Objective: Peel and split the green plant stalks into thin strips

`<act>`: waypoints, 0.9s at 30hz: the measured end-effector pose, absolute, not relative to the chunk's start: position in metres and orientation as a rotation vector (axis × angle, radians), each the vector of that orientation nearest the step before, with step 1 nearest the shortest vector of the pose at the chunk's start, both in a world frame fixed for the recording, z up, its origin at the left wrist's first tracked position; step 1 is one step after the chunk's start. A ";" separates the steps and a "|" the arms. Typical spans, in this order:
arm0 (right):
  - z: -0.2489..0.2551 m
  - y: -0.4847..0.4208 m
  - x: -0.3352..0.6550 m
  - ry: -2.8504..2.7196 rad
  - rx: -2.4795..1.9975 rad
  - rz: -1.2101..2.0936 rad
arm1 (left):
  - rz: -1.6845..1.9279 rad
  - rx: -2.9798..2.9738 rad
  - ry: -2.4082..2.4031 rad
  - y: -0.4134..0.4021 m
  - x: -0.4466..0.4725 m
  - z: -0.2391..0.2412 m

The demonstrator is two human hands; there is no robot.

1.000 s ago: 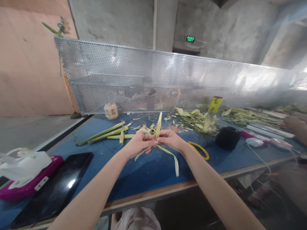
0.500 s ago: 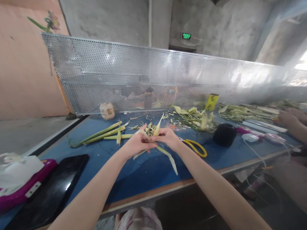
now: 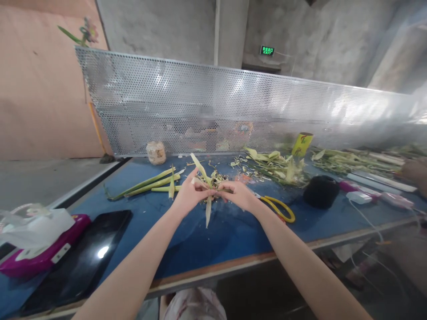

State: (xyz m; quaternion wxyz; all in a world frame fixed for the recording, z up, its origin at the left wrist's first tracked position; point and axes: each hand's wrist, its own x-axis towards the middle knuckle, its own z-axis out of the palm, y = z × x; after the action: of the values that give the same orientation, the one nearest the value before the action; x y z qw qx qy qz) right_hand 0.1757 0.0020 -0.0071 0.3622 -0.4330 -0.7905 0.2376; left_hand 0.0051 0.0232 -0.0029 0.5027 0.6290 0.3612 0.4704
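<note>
Between my two hands is a pale green leaf strip (image 3: 201, 170), one end pointing up and away, another narrow end hanging down toward me. My left hand (image 3: 191, 189) pinches it from the left, with thumb and fingers closed. Closed on the same piece from the right is my right hand (image 3: 236, 192), its fingertips nearly meeting the left ones. Just behind the hands lies a heap of small plant scraps (image 3: 217, 178). Long green stalks (image 3: 147, 184) rest to the left. Yellow-handled scissors (image 3: 278, 209) lie right beside my right forearm.
A black yarn spool (image 3: 320, 192), a pile of leaves (image 3: 276, 166) and a yellow can (image 3: 302, 144) stand to the right. A dark tablet (image 3: 80, 262) and a magenta box (image 3: 50, 249) sit at left. A perforated metal screen (image 3: 187, 106) edges the table's back. Another person's hand (image 3: 415, 171) shows far right.
The leaf strip has turned: its upper end now leans left, and the lower end that pointed right hangs straight down. My hands have shifted slightly, and the whole view has swung a little left.
</note>
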 end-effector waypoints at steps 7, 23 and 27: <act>-0.006 0.005 0.183 -2.194 -1.059 0.305 | 1.046 1.570 0.904 0.023 0.004 0.001; -0.013 -0.006 0.177 -1.995 -1.127 -0.629 | 1.073 1.240 0.680 0.023 0.001 0.002; -0.014 -0.010 0.173 -2.042 -1.033 -0.652 | 1.146 1.179 0.710 0.019 0.003 0.004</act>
State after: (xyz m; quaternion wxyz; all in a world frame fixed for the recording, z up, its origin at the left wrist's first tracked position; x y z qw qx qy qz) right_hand 0.1732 -0.0098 -0.0143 0.3720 -0.4031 -0.7965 -0.2543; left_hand 0.0031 0.0190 0.0039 0.6252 0.5139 0.3096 0.4993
